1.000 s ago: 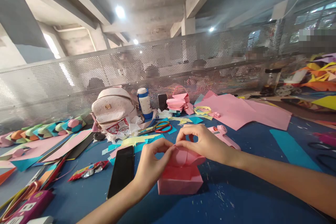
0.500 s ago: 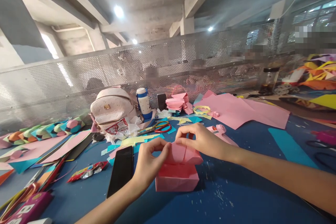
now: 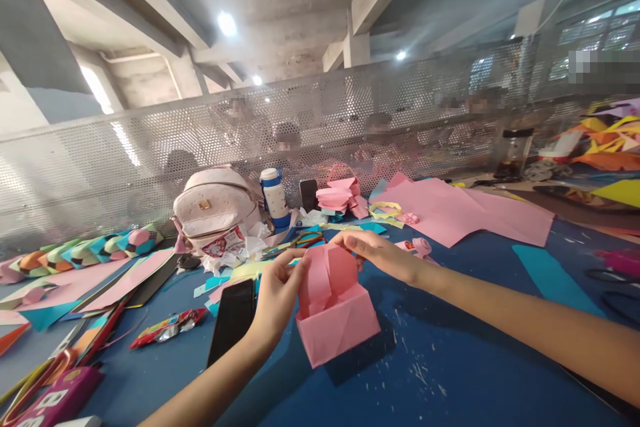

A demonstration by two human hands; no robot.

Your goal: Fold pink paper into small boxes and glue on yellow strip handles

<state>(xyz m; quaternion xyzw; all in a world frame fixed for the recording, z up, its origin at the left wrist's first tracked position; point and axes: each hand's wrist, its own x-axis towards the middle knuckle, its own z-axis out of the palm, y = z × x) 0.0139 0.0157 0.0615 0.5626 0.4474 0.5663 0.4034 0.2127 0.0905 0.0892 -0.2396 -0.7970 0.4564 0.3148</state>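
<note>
Both my hands hold a folded pink paper box (image 3: 336,323) tilted up above the blue table (image 3: 450,373). My left hand (image 3: 274,297) grips its left side, fingers closed on the raised flap. My right hand (image 3: 375,252) pinches the top of the upright pink flaps from the right. A black phone (image 3: 233,320) lies just left of my left wrist. A pink glue gun (image 3: 420,248) rests behind my right hand.
A white backpack (image 3: 213,203), a blue and white bottle (image 3: 274,197), scissors (image 3: 305,239) and pink paper sheets (image 3: 460,210) crowd the far side. Coloured paper strips (image 3: 85,250), a snack wrapper (image 3: 167,325) and a pink case (image 3: 55,399) lie left. People sit beyond a mesh fence (image 3: 350,107).
The pink box has been lifted and tilted up off the table. Its top flaps, pressed down before, now stand upright between my hands.
</note>
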